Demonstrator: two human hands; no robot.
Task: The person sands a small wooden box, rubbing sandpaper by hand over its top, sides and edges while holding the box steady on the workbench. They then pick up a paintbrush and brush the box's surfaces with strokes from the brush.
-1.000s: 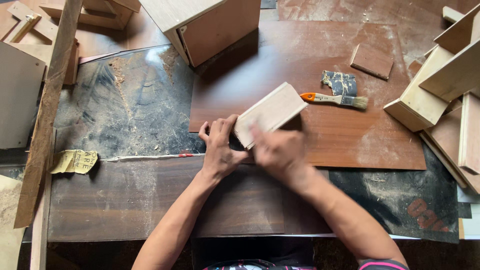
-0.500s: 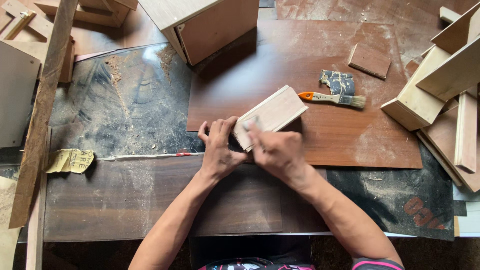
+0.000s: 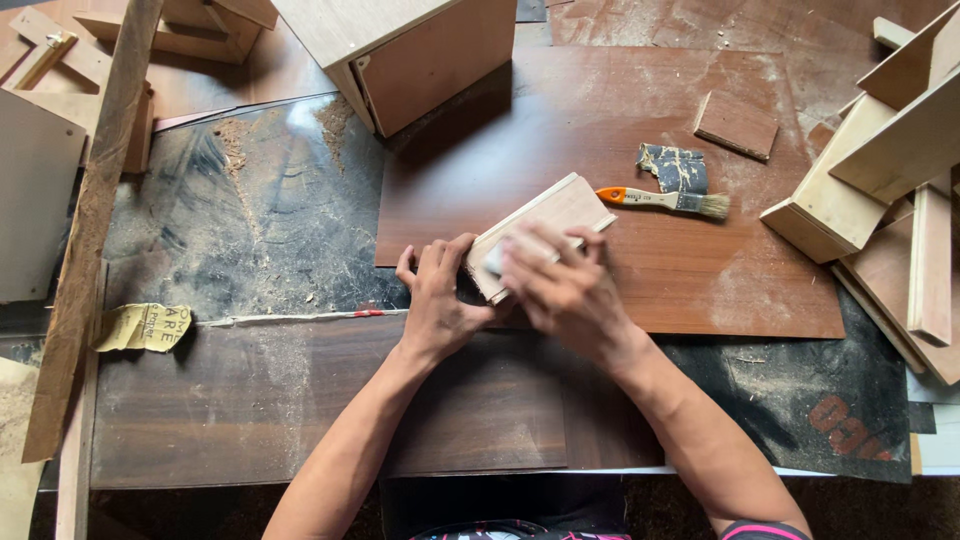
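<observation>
Pale tan block (image 3: 545, 222) with a lighter cream edge, gripped between left hand (image 3: 440, 300) and right hand (image 3: 562, 290). Reddish-brown board (image 3: 700, 280) beneath, dusted whitish in patches. Brush (image 3: 665, 200): orange handle end, cream shaft, tan bristles. Sandpaper scrap (image 3: 675, 168): dark grey-blue, streaked with pale dust. Small square (image 3: 736, 124) of reddish brown. Black glossy sheet (image 3: 250, 220), speckled with tan sawdust. Crumpled yellow paper (image 3: 145, 327) with dark print. Light beige box (image 3: 410, 50) with a brown front. Black mat (image 3: 830, 410) with red lettering. Pink-and-black cuff (image 3: 765, 530).
</observation>
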